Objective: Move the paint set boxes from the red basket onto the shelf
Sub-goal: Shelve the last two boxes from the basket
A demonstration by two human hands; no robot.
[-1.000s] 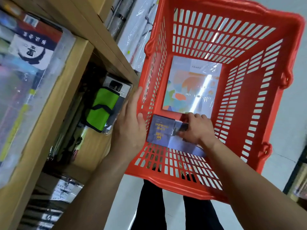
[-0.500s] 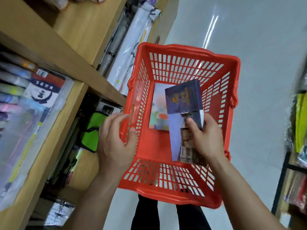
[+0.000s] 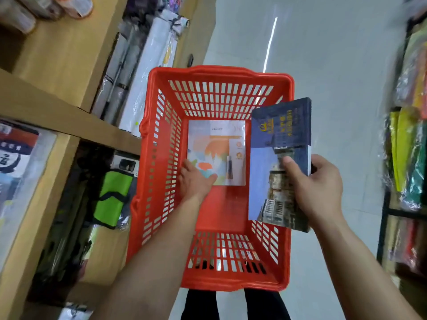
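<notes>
**One box lifted, one in the basket**

Our right hand (image 3: 316, 188) grips the dark blue paint set box (image 3: 280, 158) by its right edge, thumb pressed across the printed front and the other fingers wrapped behind. The box stands nearly upright above the right rim of the red basket (image 3: 159, 181), clear of the basket floor.

Our left hand (image 3: 195, 181) reaches down inside the basket, fingers spread and laid on the lower left corner of the pale paint set box (image 3: 221, 144); we cannot tell whether it has closed on the box or only rests there. That box lies flat on the basket floor, towards the far wall.

The basket sits in front of our legs on a pale, glossy floor (image 3: 335, 65) that carries a long streak of reflected light. To the left run wooden shelves (image 3: 60, 125) stocked with plastic-wrapped goods; a green pouch (image 3: 113, 197) leans in the lower bay just beside the basket, and wrapped paper rolls (image 3: 147, 72) stand farther along. At the right edge, a dark rack (image 3: 388, 204) holds coloured packets, blurred.
</notes>
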